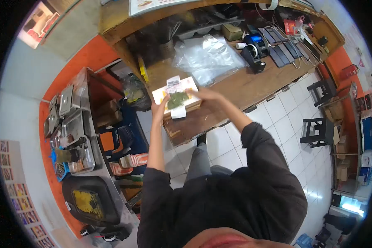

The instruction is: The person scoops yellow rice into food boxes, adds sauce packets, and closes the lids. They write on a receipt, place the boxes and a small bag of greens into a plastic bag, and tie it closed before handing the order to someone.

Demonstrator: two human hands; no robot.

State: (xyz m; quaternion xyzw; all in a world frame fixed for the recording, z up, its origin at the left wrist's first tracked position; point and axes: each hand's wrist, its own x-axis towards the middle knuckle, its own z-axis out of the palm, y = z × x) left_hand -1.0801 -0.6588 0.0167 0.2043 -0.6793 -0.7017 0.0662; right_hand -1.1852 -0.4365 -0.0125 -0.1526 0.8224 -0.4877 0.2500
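A white food box [156,96] with yellow and orange print sits at the near left end of the wooden counter. On its lid lies a small green packet [178,100], over a white paper slip [178,112] that hangs down the front side. My left hand [159,106] grips the box's left front edge, thumb on top by the packet. My right hand [202,94] is closed at the right side, its fingertips over the lid close to the green packet.
Clear plastic bags [208,56] spread over the wooden counter [231,89], beside a black label printer [254,51] and several phones [281,53]. Left of me, a metal worktop holds trays [80,155] and a black pan [91,202]. Black stools [317,132] stand on the tiled floor to the right.
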